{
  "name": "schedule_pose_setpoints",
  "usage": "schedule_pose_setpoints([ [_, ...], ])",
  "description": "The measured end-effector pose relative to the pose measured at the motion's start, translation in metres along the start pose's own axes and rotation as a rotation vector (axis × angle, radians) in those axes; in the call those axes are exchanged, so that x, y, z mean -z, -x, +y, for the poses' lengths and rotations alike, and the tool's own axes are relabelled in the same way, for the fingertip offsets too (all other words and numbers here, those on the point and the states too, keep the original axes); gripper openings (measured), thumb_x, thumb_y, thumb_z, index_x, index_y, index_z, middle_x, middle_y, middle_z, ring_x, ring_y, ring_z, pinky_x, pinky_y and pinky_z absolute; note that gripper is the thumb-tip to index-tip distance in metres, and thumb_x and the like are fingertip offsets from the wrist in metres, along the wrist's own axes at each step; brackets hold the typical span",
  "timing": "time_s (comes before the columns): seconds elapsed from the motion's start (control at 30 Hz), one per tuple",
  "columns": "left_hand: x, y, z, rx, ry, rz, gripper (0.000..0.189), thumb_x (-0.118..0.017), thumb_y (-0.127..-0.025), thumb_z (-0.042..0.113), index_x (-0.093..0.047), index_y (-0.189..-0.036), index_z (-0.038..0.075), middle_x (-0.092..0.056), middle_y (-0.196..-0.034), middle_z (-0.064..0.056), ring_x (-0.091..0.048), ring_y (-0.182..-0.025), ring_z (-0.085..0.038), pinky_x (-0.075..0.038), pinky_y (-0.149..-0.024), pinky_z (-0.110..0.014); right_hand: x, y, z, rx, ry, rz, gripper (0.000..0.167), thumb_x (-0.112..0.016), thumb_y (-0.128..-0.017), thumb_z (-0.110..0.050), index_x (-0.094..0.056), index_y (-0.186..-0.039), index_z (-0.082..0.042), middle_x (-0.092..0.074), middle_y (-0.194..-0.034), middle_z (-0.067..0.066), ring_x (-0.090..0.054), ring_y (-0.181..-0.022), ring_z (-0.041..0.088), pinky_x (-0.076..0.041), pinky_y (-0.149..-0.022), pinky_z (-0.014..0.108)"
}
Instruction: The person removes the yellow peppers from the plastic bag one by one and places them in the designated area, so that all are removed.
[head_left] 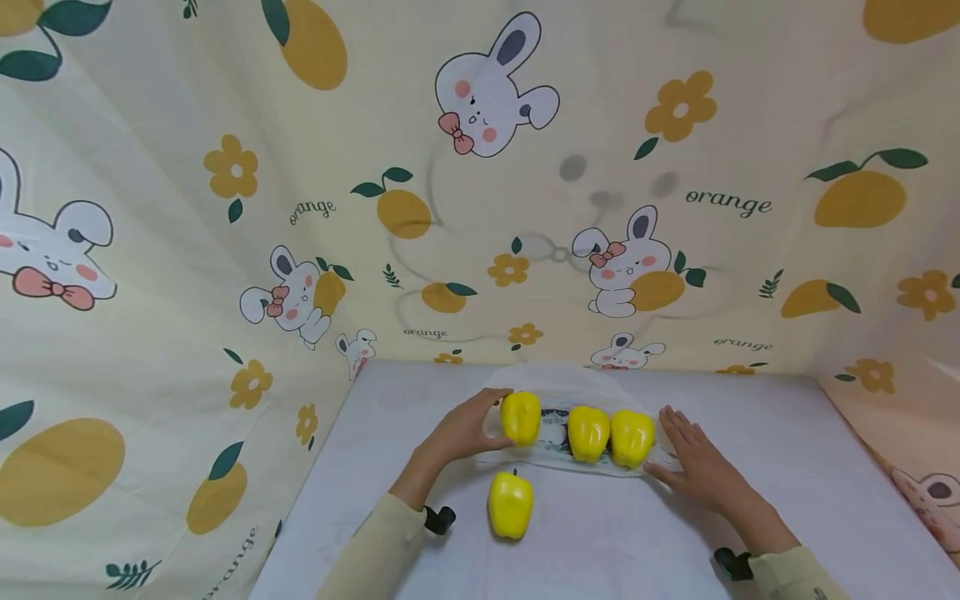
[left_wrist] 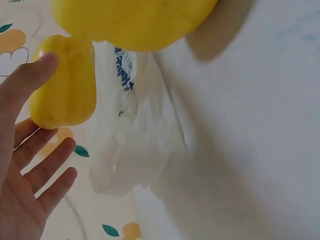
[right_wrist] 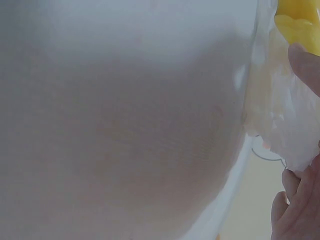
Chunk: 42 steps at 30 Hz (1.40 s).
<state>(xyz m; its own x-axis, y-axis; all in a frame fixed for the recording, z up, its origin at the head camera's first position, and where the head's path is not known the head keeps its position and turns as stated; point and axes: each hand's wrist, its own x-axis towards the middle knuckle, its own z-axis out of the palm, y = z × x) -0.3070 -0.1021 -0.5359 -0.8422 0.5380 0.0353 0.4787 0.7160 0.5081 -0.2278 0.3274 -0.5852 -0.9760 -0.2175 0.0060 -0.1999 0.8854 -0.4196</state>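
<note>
In the head view my left hand (head_left: 471, 427) pinches a yellow bell pepper (head_left: 521, 418) between thumb and fingers, over the left part of a clear plastic bag (head_left: 551, 457) with dark print. Two more yellow bell peppers (head_left: 588, 433) sit side by side on the bag's right part. My right hand (head_left: 701, 467) is at the bag's right end, beside the rightmost pepper (head_left: 632, 438), its fingers extended. The left wrist view shows the held pepper (left_wrist: 64, 82) against the thumb. In the right wrist view, the thumb lies close to a pepper (right_wrist: 300, 30) and the crumpled bag (right_wrist: 290, 115).
Another yellow bell pepper (head_left: 511, 505) lies on the white tabletop (head_left: 600, 533), nearer to me than the bag. Behind and at both sides hangs a cloth (head_left: 480, 200) printed with rabbits, oranges and flowers.
</note>
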Motion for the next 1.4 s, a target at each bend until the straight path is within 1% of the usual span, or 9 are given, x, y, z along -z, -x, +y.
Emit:
schedule_pose_setpoints([
  [0.17, 0.007, 0.009, -0.003, 0.013, 0.024, 0.012, 0.09, -0.088, -0.089, 0.049, -0.043, -0.164, 0.025, -0.051, -0.161, 0.0, -0.057, -0.14, -0.029, -0.051, -0.116, -0.049, 0.0, 0.0, 0.0, 0.002, 0.003, 0.006, 0.116, -0.076, -0.093, -0.061, -0.018, -0.169, 0.004, -0.013, -0.175, 0.029, -0.014, -0.16, 0.052, -0.007, -0.13, 0.066],
  [0.33, 0.01, 0.016, -0.008, 0.026, 0.029, 0.017, 0.09, -0.088, -0.089, 0.047, -0.043, -0.163, 0.025, -0.051, -0.162, 0.001, -0.057, -0.141, -0.029, -0.051, -0.116, -0.049, 0.0, 0.0, 0.002, 0.002, 0.011, 0.014, 0.115, -0.077, -0.093, -0.061, -0.019, -0.169, 0.004, -0.014, -0.175, 0.029, -0.015, -0.159, 0.052, -0.008, -0.13, 0.066],
  [0.6, 0.014, 0.027, -0.015, 0.05, 0.011, 0.04, 0.091, -0.089, -0.088, 0.047, -0.044, -0.163, 0.026, -0.05, -0.162, 0.002, -0.057, -0.14, -0.027, -0.051, -0.115, -0.049, 0.001, 0.003, -0.001, -0.01, -0.002, 0.003, 0.116, -0.077, -0.093, -0.061, -0.018, -0.169, 0.004, -0.013, -0.175, 0.029, -0.013, -0.16, 0.053, -0.008, -0.13, 0.068],
  [0.83, 0.023, 0.041, -0.021, 0.021, 0.002, 0.036, 0.09, -0.089, -0.089, 0.046, -0.043, -0.164, 0.023, -0.051, -0.162, 0.0, -0.056, -0.142, -0.028, -0.049, -0.118, -0.049, -0.001, 0.002, 0.001, -0.001, 0.0, 0.006, 0.117, -0.076, -0.093, -0.063, -0.017, -0.169, 0.004, -0.013, -0.175, 0.029, -0.013, -0.16, 0.053, -0.007, -0.13, 0.067],
  [1.0, 0.025, 0.051, -0.022, 0.036, -0.025, 0.038, 0.092, -0.089, -0.088, 0.048, -0.044, -0.163, 0.021, -0.05, -0.162, 0.001, -0.056, -0.141, -0.022, -0.049, -0.118, -0.047, -0.001, 0.001, 0.002, 0.004, 0.008, 0.011, 0.116, -0.075, -0.093, -0.063, -0.018, -0.169, 0.004, -0.012, -0.176, 0.029, -0.014, -0.159, 0.053, -0.007, -0.13, 0.066],
  [1.23, 0.029, 0.065, -0.023, 0.041, -0.016, 0.043, 0.089, -0.089, -0.089, 0.044, -0.046, -0.162, 0.019, -0.052, -0.161, -0.001, -0.056, -0.141, -0.023, -0.049, -0.118, -0.048, -0.001, 0.001, 0.003, 0.0, 0.014, 0.01, 0.116, -0.076, -0.093, -0.062, -0.019, -0.169, 0.004, -0.014, -0.175, 0.029, -0.014, -0.159, 0.052, -0.008, -0.13, 0.067],
  [1.4, 0.028, 0.075, -0.026, 0.049, -0.028, 0.038, 0.088, -0.09, -0.088, 0.041, -0.047, -0.161, 0.018, -0.053, -0.159, -0.002, -0.057, -0.141, -0.023, -0.049, -0.118, -0.047, -0.001, 0.0, 0.003, 0.004, 0.013, 0.012, 0.116, -0.076, -0.093, -0.062, -0.019, -0.169, 0.004, -0.014, -0.176, 0.028, -0.014, -0.16, 0.052, -0.007, -0.13, 0.066],
])
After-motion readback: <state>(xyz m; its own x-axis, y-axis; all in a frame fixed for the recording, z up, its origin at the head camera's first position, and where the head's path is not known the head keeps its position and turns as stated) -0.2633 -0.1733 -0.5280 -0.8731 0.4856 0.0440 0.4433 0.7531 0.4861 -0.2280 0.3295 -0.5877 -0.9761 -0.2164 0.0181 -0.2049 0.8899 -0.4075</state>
